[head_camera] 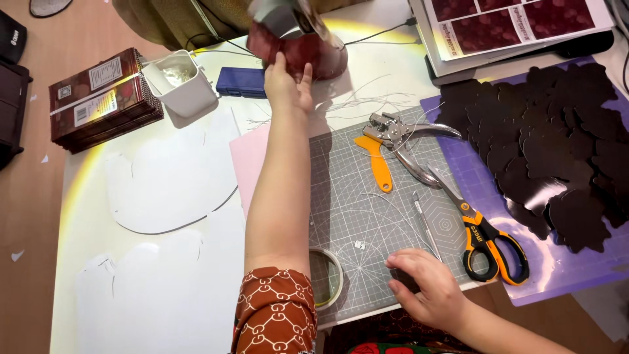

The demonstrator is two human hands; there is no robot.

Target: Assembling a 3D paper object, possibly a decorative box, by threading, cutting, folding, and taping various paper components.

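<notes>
Head view: left hand pinches the dark red cutout, right hand flat, holding nothing; wires beside the pinch could snag.

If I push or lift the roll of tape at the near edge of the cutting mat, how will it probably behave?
The roll of tape lies flat on its side on the cutting mat, so a push would probably slide it, not roll it. It looks like a thin hollow ring, so likely light. Stood on edge, it could roll. The right hand rests beside it, apart.
</notes>
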